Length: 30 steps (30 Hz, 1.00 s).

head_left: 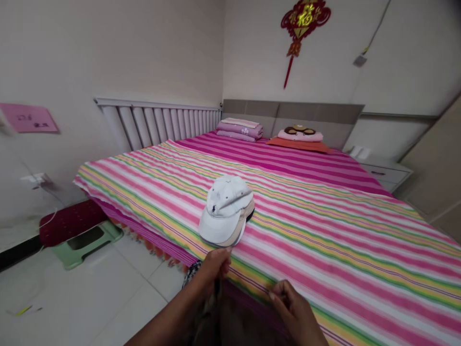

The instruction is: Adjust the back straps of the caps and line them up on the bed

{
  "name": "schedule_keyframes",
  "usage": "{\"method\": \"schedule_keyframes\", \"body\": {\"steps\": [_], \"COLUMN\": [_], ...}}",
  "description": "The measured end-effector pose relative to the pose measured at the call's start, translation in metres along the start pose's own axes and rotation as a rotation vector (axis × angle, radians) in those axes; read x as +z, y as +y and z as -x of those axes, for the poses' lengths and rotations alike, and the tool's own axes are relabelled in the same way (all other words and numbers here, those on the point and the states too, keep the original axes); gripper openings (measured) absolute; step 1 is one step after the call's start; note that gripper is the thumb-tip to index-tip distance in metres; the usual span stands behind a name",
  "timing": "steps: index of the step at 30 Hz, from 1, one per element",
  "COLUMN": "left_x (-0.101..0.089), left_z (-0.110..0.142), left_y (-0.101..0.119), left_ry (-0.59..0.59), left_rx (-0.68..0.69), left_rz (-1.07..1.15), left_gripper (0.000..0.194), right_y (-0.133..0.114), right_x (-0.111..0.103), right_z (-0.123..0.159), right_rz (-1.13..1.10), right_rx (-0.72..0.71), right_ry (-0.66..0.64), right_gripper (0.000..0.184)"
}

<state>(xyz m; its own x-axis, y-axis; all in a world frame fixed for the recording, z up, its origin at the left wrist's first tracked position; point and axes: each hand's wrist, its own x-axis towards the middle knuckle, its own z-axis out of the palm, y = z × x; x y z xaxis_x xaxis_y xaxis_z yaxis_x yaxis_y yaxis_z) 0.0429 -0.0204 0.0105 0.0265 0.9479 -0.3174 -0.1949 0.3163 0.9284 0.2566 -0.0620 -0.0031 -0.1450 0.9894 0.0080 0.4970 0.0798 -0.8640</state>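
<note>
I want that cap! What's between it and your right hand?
Only the striped bedspread lies between the right hand and the white cap, in the head view.

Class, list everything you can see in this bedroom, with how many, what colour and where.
baseball cap: one, white, on the bedspread
striped bedspread: one, pink, white, green and yellow, on the bed
folded bedding: one stack, pink, at the bed's head
headboard: one, grey, at the bed's head
radiator: one, white, along the left wall
knot ornament: one, red and gold, above the headboard
paper sign: one, pink, on the left wall
plastic stool: one, green, on the floor
left hand: one, at the bedspread's near edge
right hand: one, at the near edge
</note>
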Motion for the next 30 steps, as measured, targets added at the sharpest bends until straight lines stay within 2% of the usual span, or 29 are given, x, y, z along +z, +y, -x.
{"method": "schedule_keyframes", "body": {"steps": [3, 8, 12, 15, 18, 20, 24, 27, 30], "left_x": [-0.020, -0.032, -0.032, -0.030, -0.025, -0.020, -0.009, -0.001, 0.011], "left_z": [-0.001, -0.013, -0.018, -0.018, -0.021, -0.024, -0.025, -0.016, 0.001], "left_y": [-0.007, -0.002, 0.002, 0.010, 0.027, 0.041, 0.054, 0.038, 0.002], "left_ry": [0.125, 0.341, 0.376, 0.379, 0.313, 0.244, 0.033, -0.164, -0.354], "left_rx": [-0.084, -0.028, -0.060, -0.036, 0.070, 0.145, 0.284, 0.327, 0.187], "left_rz": [0.248, 0.434, 0.476, 0.512, 0.597, 0.674, 0.776, 0.813, 0.811], "left_gripper": [0.035, 0.025, 0.023, 0.021, 0.016, 0.021, 0.035, 0.048, 0.050], "right_y": [0.018, 0.022, 0.025, 0.034, 0.042, 0.043, 0.031, 0.012, -0.012], "right_x": [0.014, 0.027, 0.034, 0.039, 0.044, 0.044, 0.039, 0.028, 0.011], "right_z": [0.008, 0.012, 0.014, 0.015, 0.014, 0.013, 0.008, 0.001, -0.009], "right_rz": [0.026, 0.037, 0.010, -0.032, -0.081, -0.121, -0.269, -0.440, -0.710], "right_rx": [-0.010, 0.041, 0.072, 0.078, 0.083, 0.090, 0.103, 0.092, 0.009], "right_ry": [-0.099, -0.183, -0.200, -0.233, -0.267, -0.282, -0.262, -0.228, -0.183], "right_gripper": [0.027, 0.029, 0.032, 0.034, 0.038, 0.043, 0.046, 0.042, 0.043]}}
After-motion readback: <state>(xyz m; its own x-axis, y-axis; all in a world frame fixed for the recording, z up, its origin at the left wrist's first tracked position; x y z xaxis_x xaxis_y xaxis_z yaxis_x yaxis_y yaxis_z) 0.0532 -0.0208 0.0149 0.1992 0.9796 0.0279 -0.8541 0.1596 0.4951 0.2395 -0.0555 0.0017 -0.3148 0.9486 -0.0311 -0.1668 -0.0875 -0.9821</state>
